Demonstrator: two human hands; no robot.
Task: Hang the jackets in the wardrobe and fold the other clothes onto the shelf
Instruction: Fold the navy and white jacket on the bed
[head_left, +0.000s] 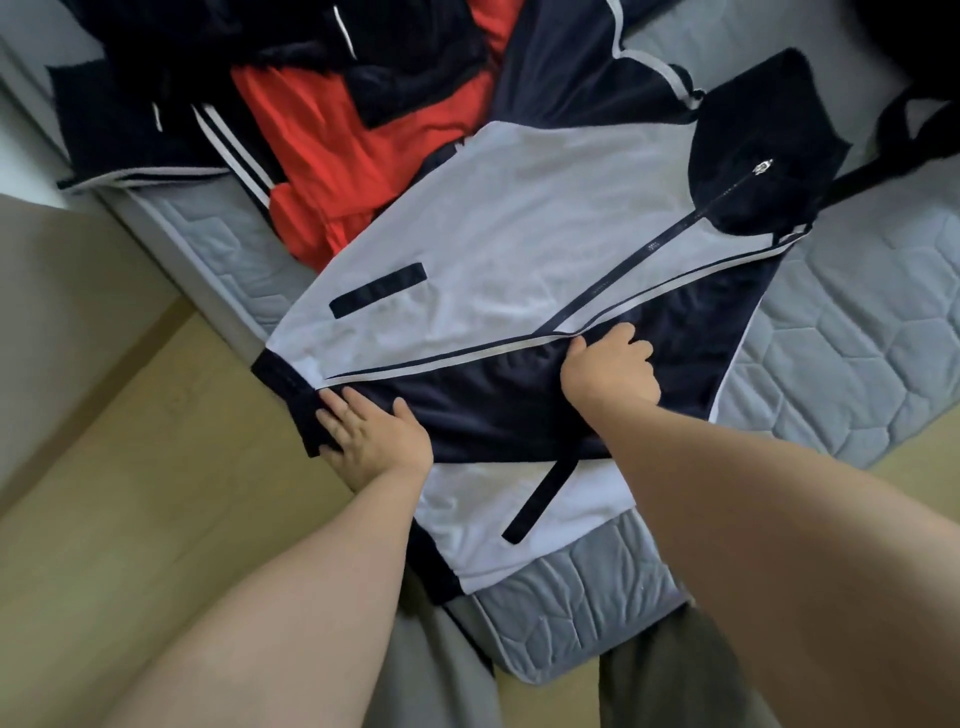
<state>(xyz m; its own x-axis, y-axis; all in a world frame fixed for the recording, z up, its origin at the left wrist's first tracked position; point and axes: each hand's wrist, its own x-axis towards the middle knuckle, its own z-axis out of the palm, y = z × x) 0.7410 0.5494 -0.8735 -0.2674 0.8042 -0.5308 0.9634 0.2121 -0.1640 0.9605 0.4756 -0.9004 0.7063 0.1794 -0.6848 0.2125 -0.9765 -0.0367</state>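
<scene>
While no wardrobe or shelf shows anywhere in view, the job looks barely begun. Nearest the person, the left hand (369, 436) lies flat with straight fingers on the dark hem at the near-left corner of the white-and-navy jacket (493, 234), pressing it to the mattress (857, 364). Just beyond, at the jacket's middle, the right hand (610, 371) has its fingers curled round the edge of the front panel below the zip (670, 234), where the front gapes and navy lining shows. The jacket lies spread on the mattress, collar at its far end, on no hanger. Beyond the jacket's far-left side a red garment (332, 145) and several navy clothes (130, 124) with white stripes lie heaped and unfolded. By my judgement this jacket is not yet hung, and the whole heap behind it is left to sort, hang or fold.
</scene>
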